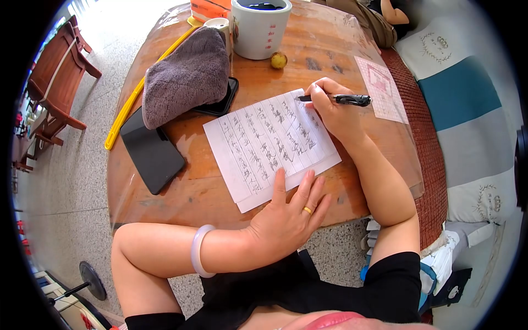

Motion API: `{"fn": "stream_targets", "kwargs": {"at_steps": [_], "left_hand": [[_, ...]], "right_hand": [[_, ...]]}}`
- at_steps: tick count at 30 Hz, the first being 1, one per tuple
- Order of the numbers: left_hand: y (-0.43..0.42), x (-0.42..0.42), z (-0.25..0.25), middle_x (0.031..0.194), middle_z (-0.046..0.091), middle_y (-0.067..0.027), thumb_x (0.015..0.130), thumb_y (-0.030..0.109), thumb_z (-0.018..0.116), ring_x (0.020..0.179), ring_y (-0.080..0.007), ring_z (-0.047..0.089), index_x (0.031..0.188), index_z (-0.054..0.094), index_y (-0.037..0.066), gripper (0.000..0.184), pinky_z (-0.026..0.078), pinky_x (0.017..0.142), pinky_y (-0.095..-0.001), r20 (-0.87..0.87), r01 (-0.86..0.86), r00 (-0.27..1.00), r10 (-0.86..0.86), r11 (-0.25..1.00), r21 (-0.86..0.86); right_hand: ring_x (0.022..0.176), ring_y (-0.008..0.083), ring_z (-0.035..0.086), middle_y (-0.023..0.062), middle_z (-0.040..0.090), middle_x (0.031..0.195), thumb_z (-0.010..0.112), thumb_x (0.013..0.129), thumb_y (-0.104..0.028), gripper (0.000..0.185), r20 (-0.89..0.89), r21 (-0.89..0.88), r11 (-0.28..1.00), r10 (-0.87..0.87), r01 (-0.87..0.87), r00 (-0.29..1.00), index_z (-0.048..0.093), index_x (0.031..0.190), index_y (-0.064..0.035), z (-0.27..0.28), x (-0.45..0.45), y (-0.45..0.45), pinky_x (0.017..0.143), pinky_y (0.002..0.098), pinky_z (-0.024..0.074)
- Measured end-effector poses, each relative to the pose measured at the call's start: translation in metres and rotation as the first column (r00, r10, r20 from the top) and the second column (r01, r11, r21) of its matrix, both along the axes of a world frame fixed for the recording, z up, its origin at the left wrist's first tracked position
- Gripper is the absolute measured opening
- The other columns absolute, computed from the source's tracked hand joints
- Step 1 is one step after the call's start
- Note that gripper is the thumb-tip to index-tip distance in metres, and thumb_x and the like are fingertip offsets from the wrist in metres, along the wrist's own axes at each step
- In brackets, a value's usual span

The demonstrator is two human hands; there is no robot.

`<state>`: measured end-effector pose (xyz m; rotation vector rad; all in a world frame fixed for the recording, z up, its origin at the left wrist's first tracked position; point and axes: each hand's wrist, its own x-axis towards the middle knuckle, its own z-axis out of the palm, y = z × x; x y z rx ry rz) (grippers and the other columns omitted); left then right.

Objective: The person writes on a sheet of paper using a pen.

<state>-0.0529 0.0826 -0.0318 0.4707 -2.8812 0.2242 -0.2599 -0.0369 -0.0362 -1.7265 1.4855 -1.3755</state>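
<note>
A lined sheet of paper (253, 124) covered in handwritten characters lies at an angle on the wooden table (203, 187). Its lower edge is under my left hand (289, 217), which rests flat with the fingers spread. A bangle (201, 250) circles that wrist, and a ring sits on one finger. Near the sheet's upper right corner, my right hand (330, 107) is closed around a black pen (352, 100). The pen's tip is at the paper by the written lines. Another white sheet (324, 163) shows beneath the first.
Left of the paper are a black phone (153, 154), a grey cloth (190, 74) over another dark device (224, 99), and a yellow stick (124, 113). Behind stand a white pot (259, 30) and a small round fruit (279, 60). A pink gridded sheet (380, 91) lies right. Another person sits beyond.
</note>
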Motion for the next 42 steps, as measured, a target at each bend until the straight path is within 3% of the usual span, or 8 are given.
{"fn": "stream_targets", "kwargs": {"at_steps": [5,26,42], "left_hand": [[0.0003,0.0002,0.0001,0.141,0.050,-0.0196,0.092,0.029,0.045,0.132,-0.0375,0.045,0.134,0.055,0.009,0.048,0.035,0.096,-0.0693,0.007,0.001,1.000,-0.001,1.000,0.006],[0.0002,0.0002,0.0006,0.142,0.049,-0.0197,0.093,0.029,0.044,0.133,-0.0373,0.044,0.136,0.054,0.009,0.048,0.034,0.097,-0.0699,0.028,0.004,1.000,-0.004,1.000,0.003],[0.0002,0.0002,0.0001,0.141,0.049,-0.0197,0.092,0.029,0.045,0.132,-0.0374,0.045,0.134,0.055,0.008,0.048,0.036,0.097,-0.0695,0.009,0.001,1.000,-0.001,1.000,0.014]], "right_hand": [[0.064,0.0094,0.061,0.0048,0.062,0.072,0.056,0.093,-0.013,0.018,0.128,0.054,0.998,0.004,-0.011,0.992,0.062,0.085,0.0021,0.0032,0.0032,0.0006,0.060,0.0250,0.0516],[0.068,0.0086,0.060,0.0051,0.063,0.083,0.056,0.093,-0.011,0.017,0.080,0.043,0.999,0.015,-0.018,0.997,0.061,0.086,0.0033,0.0021,-0.0011,-0.0011,0.059,0.0224,0.0554],[0.064,0.0095,0.061,0.0057,0.062,0.076,0.056,0.093,-0.014,0.021,0.095,0.053,0.999,0.005,-0.010,0.995,0.061,0.083,0.0036,0.0019,0.0013,-0.0005,0.060,0.0240,0.0538]]}}
